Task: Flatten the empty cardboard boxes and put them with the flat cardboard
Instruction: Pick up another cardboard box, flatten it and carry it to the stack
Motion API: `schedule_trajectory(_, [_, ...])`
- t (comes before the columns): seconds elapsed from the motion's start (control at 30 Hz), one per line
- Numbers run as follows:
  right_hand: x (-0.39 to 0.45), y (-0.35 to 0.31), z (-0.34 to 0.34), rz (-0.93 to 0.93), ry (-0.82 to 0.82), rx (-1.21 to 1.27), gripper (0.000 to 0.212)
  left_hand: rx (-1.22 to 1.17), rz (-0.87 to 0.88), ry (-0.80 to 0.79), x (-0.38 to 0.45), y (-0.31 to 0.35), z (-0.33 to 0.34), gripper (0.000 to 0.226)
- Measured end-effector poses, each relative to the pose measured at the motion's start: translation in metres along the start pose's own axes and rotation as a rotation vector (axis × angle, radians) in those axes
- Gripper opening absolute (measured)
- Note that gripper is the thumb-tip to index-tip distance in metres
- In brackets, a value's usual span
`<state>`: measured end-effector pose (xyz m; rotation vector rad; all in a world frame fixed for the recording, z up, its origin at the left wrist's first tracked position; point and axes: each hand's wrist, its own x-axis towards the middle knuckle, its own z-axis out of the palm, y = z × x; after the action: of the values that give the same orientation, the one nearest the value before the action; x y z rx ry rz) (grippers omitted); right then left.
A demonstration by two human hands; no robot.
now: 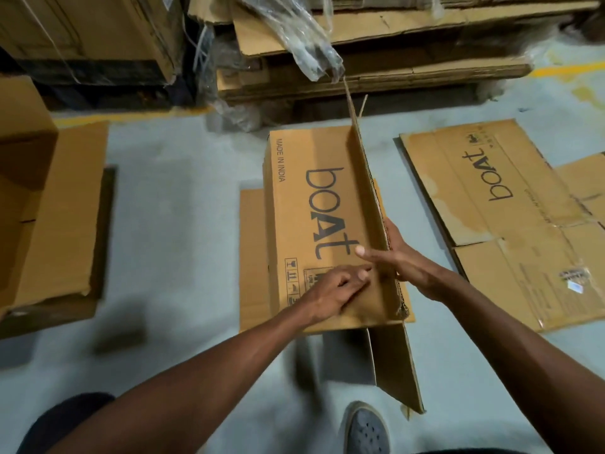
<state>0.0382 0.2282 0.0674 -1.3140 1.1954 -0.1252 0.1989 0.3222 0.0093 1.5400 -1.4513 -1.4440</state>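
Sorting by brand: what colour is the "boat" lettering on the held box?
Black on the brown cardboard box, head view.

Single head-worn wide-angle view, facing forward and steeply down. It sits close above the left hand [340,286] and right hand [397,262]. Grey floor [183,198] extends beyond both hands.

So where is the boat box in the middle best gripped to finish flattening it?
Grip the raised panel's long top edge, from the right, as the right hand does now. That panel stands up from the printed face, which the left hand presses flat, so it is likely the part left to fold down.
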Motion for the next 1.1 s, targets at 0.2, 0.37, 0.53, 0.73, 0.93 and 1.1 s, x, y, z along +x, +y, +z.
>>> schedule_trajectory(0.2, [-0.009, -0.003, -0.028, 0.02, 0.102, -0.25, 0.063, 0.391, 0.229, 0.448, -0.01, -0.072, -0.024, 0.03])
schedule_trajectory(0.37, [-0.015, 0.008, -0.066, 0.146, 0.111, -0.293, 0.05, -0.081, -0.261, 0.917, -0.029, -0.119, -0.072, 0.041])
schedule_trajectory(0.53, [-0.022, 0.025, -0.08, 0.173, 0.171, -0.222, 0.044, -0.772, -0.705, 0.335, -0.042, -0.194, -0.068, 0.09])
schedule_trajectory(0.73, [-0.032, 0.042, -0.082, 0.152, 0.419, -0.256, 0.038, -1.106, -0.685, 0.365, -0.051, -0.21, -0.045, 0.073])
schedule_trajectory(0.93, [-0.04, 0.056, -0.077, 0.124, 0.474, -0.259, 0.041, -1.229, -0.672, 0.433, -0.064, -0.222, -0.023, 0.045])
schedule_trajectory(1.1, [-0.041, 0.061, -0.075, 0.105, 0.535, -0.247, 0.04, -1.41, -0.389, 0.572, -0.073, -0.216, -0.023, 0.066])
